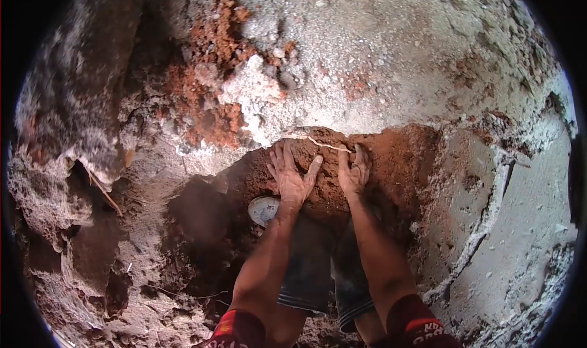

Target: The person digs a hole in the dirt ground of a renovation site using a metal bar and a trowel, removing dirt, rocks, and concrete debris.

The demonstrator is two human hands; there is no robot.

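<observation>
We're looking down into a dug pit w/ both hands pressed flat on a red earth wall (391, 164). Our left hand (291, 175) lies w/ fingers spread wide on the soil, palm down, holding nothing; thumb angled toward the right. Our right hand (353, 172) sits just beside it, fingers together & flat on the same clay face, also gripping nothing. A thin pale root (330, 145) runs across the soil just above the fingertips, between the two hands, near the upper edge of the red wall where it meets the grey concrete crust (379, 54). Can't tell if either hand touches the root.

Below the left wrist, a round pale object (263, 209), maybe a pipe end or lid, sits half buried in the dirt. Dark rubber boots (312, 268) show between our forearms at the pit bottom. Crumbled orange rubble (211, 85) lies at upper left; rough broken concrete edge (489, 226) runs down the right side.
</observation>
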